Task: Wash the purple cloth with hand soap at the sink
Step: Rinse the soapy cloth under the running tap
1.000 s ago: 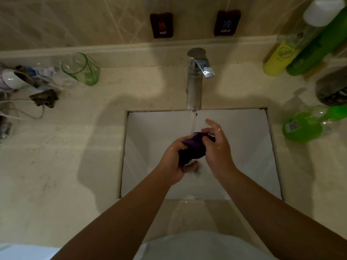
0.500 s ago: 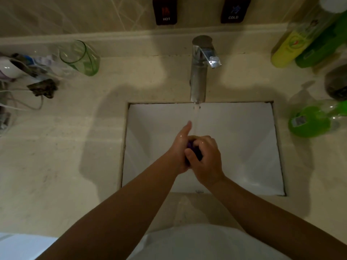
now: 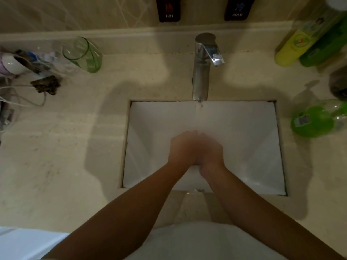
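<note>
My left hand (image 3: pixel 181 149) and my right hand (image 3: pixel 211 154) are pressed together over the white sink basin (image 3: pixel 244 128), both blurred by motion. The purple cloth is hidden between my palms and none of it shows. Water runs from the chrome faucet (image 3: pixel 201 76) in a thin stream (image 3: pixel 198 115) that lands on my fingertips. A green hand soap bottle (image 3: pixel 311 121) lies on the counter to the right of the basin, apart from my hands.
A green glass tumbler (image 3: pixel 84 55) stands at the back left, beside cables and small clutter (image 3: pixel 45 85). A yellow bottle (image 3: pixel 293 47) and a green bottle (image 3: pixel 323 47) lean at the back right. Hot and cold labels hang on the tiled wall.
My hands closed fully over the cloth. A second ago its purple showed between my fingers; now it is covered. The water keeps running.
</note>
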